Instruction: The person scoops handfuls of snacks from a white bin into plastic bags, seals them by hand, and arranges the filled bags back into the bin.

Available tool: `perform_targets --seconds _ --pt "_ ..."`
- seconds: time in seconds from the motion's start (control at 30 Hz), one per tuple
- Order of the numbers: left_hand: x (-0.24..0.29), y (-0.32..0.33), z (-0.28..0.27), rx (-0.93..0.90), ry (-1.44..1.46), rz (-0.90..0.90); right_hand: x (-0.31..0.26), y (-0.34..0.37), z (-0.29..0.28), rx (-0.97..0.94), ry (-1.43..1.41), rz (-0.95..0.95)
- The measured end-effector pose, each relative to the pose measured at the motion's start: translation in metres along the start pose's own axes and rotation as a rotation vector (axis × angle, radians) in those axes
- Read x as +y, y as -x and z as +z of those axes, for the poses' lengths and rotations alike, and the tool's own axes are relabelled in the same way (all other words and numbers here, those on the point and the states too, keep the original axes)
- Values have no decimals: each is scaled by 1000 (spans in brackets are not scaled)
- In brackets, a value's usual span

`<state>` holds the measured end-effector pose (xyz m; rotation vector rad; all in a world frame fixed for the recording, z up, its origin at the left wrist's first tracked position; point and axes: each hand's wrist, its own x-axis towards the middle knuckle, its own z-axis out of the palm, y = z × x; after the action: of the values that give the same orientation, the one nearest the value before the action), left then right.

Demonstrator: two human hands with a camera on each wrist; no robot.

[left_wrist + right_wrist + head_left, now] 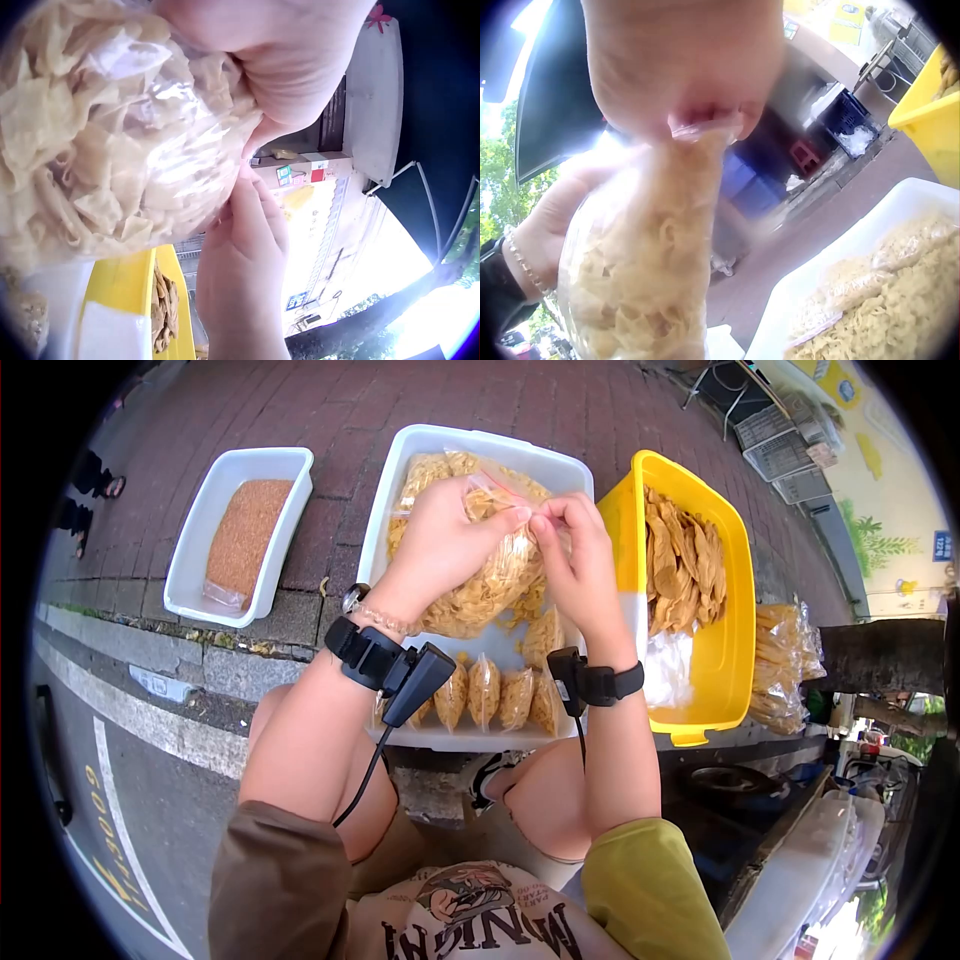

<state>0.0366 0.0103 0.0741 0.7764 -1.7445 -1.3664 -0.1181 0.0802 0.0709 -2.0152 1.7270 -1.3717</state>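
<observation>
A clear plastic zip bag (497,582) full of pale yellow, flat crisp pieces is held up over a white bin (377,540). My left hand (452,550) pinches the bag's top edge between thumb and fingers. Close beside it, my right hand (577,560) pinches the same edge near its right corner. A reddish strip runs along the bag's mouth. In the left wrist view the bulging bag (112,150) hangs below both hands. The right wrist view shows the bag's top (697,142) gathered at the right fingertips.
Small filled bags (484,692) stand in a row at the bin's near end. Left is a white tub (290,465) of brown granules; right, a yellow bin (735,660) with brown flat pieces (680,560). Beyond it lie more filled bags (785,660) by a tree trunk (880,660).
</observation>
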Motion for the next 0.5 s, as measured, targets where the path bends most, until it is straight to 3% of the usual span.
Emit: perform_targets --seconds 0.23,0.33,0.43,0.5 --pt "10 1 -3 52 34 -63 7 0 -7 6 161 -21" --pt "12 -1 -7 60 46 -10 10 0 -11 51 238 -44" --pt "12 -1 -7 58 206 -75 9 2 -16 21 318 35" --pt "8 -2 -7 60 163 -78 6 3 -20 -2 379 165"
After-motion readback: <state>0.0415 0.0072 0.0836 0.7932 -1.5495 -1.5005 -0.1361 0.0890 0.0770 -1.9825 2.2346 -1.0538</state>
